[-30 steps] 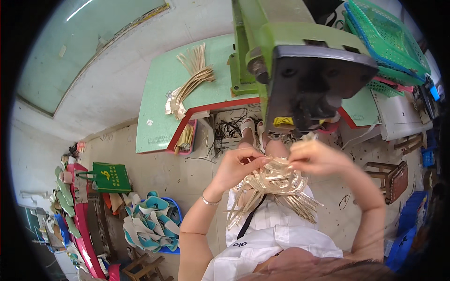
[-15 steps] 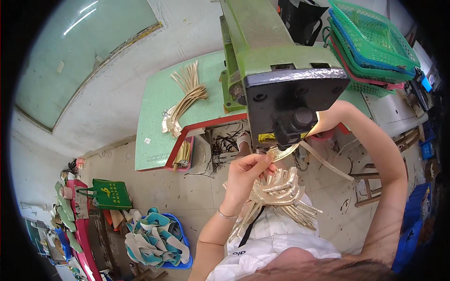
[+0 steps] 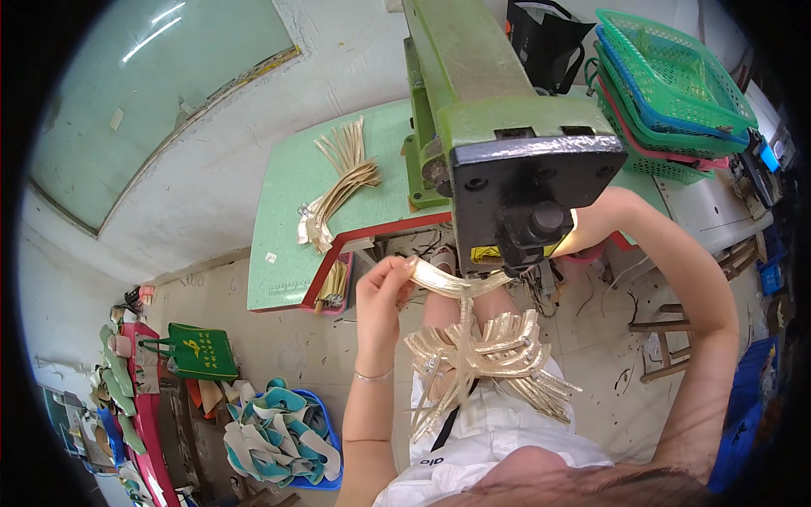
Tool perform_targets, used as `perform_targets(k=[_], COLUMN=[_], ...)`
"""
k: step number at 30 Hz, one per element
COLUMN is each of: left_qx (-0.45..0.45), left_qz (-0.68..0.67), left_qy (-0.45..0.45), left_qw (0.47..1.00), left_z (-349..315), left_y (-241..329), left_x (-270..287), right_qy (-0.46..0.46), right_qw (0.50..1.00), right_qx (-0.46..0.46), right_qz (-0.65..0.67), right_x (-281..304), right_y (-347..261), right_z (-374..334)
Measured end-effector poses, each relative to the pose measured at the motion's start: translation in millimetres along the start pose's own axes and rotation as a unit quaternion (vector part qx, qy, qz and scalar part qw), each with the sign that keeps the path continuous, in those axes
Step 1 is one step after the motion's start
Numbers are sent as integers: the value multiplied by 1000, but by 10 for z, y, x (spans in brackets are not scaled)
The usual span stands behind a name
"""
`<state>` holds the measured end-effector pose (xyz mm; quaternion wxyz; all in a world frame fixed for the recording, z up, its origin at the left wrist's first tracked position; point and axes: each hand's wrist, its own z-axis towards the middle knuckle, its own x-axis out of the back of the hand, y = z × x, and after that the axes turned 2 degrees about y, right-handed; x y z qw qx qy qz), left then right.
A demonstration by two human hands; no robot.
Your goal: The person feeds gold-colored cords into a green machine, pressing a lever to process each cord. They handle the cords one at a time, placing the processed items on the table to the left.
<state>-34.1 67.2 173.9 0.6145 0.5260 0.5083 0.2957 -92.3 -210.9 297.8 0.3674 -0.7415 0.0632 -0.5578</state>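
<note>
My left hand point(image 3: 384, 296) pinches the left end of a gold shoe strap point(image 3: 441, 279) between thumb and fingers. The strap curves right to the underside of the black end plate point(image 3: 498, 173) of a green sewing machine point(image 3: 477, 63). From its middle a narrow gold strip hangs toward my lap. Most of my right hand point(image 3: 583, 232) is behind the machine head; its fingers are hidden, and only the wrist side shows. On my lap lies a heap of similar gold straps point(image 3: 507, 342), partly covered by the hanging strip.
Another bundle of gold straps point(image 3: 342, 190) lies on the green tabletop point(image 3: 283, 220) with its red edge. Plastic baskets point(image 3: 676, 76) are stacked at the far right. On the floor at left are a blue basin point(image 3: 331, 414) of cut pieces and a green bag point(image 3: 203, 351). A wooden stool point(image 3: 663, 338) stands right.
My left hand has moved left, drawing out the strap, which now spans between it and the machine. The narrow strip has swung from the right to hang over my lap.
</note>
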Motion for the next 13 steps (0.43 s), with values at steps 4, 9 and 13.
perform_targets(k=[4,9,13], left_qx=[-7,-223,-377], left_qz=[-9,132,178], left_qy=[-26,151,164], left_qw=[1000,954,894], left_z=[175,-208,-751], left_y=[70,406,377], left_x=[177,-184,-31], right_qy=[20,-13,23], right_qw=[995,998,994], right_qx=[47,-22,71], right_qz=[-90,53,79], right_x=[-2,-74,-138], right_y=[177,277,324], right_z=[-37,-10,-13])
